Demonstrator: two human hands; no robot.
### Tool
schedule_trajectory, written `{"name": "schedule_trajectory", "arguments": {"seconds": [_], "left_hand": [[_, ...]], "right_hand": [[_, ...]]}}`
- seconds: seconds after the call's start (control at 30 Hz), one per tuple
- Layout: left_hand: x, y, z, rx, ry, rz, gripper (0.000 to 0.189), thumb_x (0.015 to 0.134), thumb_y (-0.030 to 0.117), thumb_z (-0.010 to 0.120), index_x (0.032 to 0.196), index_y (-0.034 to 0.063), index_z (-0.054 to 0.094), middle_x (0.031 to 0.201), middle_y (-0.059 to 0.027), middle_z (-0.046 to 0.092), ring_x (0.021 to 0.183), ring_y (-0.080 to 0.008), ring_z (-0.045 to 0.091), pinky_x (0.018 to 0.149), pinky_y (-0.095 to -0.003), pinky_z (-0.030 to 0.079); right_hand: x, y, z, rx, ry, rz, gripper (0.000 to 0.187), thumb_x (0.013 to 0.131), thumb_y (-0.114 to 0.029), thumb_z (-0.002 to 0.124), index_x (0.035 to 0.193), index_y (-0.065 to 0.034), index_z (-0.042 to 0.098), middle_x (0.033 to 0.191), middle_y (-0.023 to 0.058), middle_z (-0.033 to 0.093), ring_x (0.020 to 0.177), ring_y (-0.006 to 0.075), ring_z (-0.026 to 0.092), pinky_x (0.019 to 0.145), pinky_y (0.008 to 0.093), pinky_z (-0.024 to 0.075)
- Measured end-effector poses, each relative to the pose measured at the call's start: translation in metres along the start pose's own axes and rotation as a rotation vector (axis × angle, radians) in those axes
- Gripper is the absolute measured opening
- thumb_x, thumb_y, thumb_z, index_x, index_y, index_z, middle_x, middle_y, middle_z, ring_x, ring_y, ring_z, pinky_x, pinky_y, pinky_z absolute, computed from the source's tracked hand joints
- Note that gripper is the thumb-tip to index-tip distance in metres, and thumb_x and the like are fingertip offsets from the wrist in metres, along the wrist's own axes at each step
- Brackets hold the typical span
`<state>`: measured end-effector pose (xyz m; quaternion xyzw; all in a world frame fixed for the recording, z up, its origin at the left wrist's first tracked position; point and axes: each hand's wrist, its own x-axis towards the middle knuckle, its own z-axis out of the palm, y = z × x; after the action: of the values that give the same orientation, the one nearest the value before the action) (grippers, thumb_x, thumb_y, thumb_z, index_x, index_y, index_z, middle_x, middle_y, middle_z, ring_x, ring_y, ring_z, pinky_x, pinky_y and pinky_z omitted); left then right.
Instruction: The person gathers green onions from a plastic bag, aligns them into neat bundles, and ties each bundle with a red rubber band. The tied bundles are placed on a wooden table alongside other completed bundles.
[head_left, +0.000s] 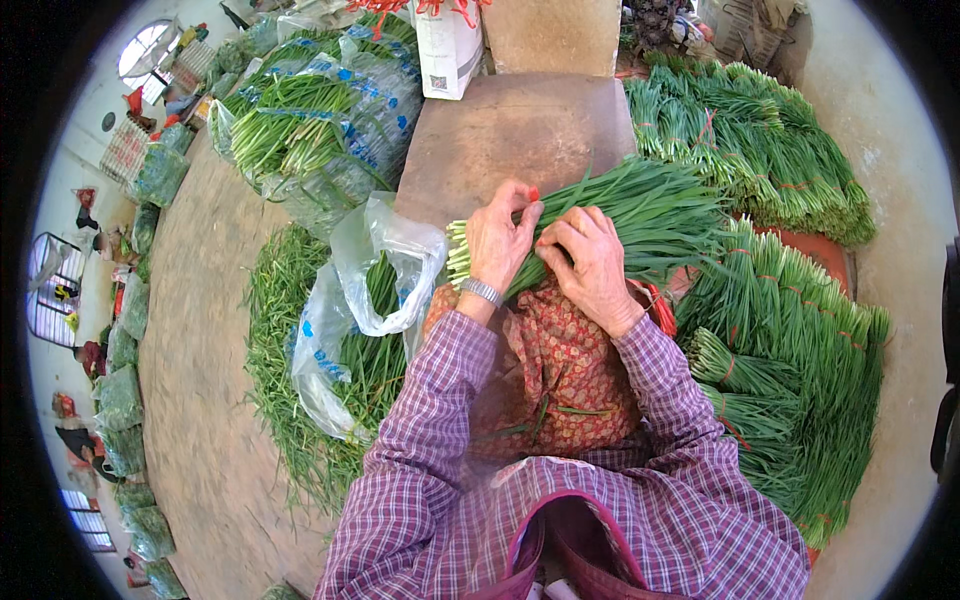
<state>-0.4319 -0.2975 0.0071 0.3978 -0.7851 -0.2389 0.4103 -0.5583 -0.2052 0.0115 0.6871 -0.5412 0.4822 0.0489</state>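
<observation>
A bundle of garlic chives (637, 214) lies across my lap, pale cut stems at the left and dark green leaves fanning right. My left hand (501, 236), with a metal-banded watch (481, 291) at the wrist, rests over the stem part. Its thumb and a finger pinch a bit of red tie (533, 193) at the bundle's upper edge. On the lower edge my right hand (589, 259) grips another red piece of tie between its fingertips. How the tie runs under the bundle is hidden. Beneath lies a red floral cloth (577, 367).
Tied chive bundles are stacked at the right (795, 360) and upper right (742, 142), near a wall. A wooden board (517, 142) stands ahead, a white box (448, 52) on it. Left are a plastic bag of chives (322, 112), an opened bag (390, 262) and loose trimmings (277, 337).
</observation>
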Motion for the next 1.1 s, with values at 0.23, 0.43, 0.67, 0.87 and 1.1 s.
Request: {"name": "schedule_trajectory", "arguments": {"seconds": [0.23,0.43,0.67,0.87,1.1], "left_hand": [[-0.002,-0.018,0.001,-0.172,-0.05,-0.076,0.013,0.09,0.013,0.072,0.098,0.0044,0.067,0.089,-0.01,0.076,0.086,-0.0158,0.073,0.074,-0.0298,0.054],[-0.002,-0.023,0.0,-0.3,-0.049,0.003,0.012,0.087,0.013,0.072,0.095,0.005,0.068,0.088,-0.0129,0.075,0.083,-0.0244,0.075,0.071,-0.0329,0.056],[-0.005,-0.013,-0.006,-0.158,-0.089,0.016,0.014,0.087,0.008,0.072,0.1,0.0018,0.069,0.093,-0.0079,0.076,0.092,-0.0148,0.072,0.079,-0.0284,0.055],[-0.003,-0.02,-0.001,-0.306,-0.054,0.035,0.01,0.086,0.012,0.071,0.094,0.0064,0.073,0.085,-0.0104,0.075,0.08,-0.0235,0.074,0.069,-0.0327,0.055],[-0.005,-0.024,0.001,-0.274,-0.047,0.046,0.01,0.088,0.014,0.07,0.093,0.0064,0.074,0.083,-0.0118,0.074,0.077,-0.0242,0.073,0.068,-0.0331,0.055]], "right_hand": [[-0.003,0.007,0.009,0.025,-0.023,0.181,0.01,0.079,-0.012,0.072,0.082,-0.0058,0.065,0.085,0.0083,0.057,0.089,0.0306,0.056,0.078,0.0421,0.0451],[0.004,0.008,0.008,-0.01,-0.08,0.256,0.01,0.078,-0.013,0.072,0.077,-0.0042,0.068,0.082,0.011,0.062,0.083,0.0328,0.058,0.075,0.0425,0.0472],[0.004,0.006,0.007,-0.045,-0.107,0.285,0.012,0.08,-0.016,0.073,0.079,-0.0044,0.069,0.083,0.0116,0.063,0.084,0.0341,0.06,0.076,0.0439,0.0482],[0.003,0.004,0.007,-0.051,-0.095,0.305,0.012,0.08,-0.017,0.073,0.08,-0.0049,0.07,0.084,0.0112,0.063,0.085,0.0334,0.06,0.075,0.0438,0.0485],[0.004,0.003,0.008,-0.076,-0.098,0.322,0.015,0.081,-0.018,0.073,0.08,-0.0031,0.07,0.083,0.0119,0.064,0.084,0.0332,0.061,0.075,0.0426,0.0479]]}}
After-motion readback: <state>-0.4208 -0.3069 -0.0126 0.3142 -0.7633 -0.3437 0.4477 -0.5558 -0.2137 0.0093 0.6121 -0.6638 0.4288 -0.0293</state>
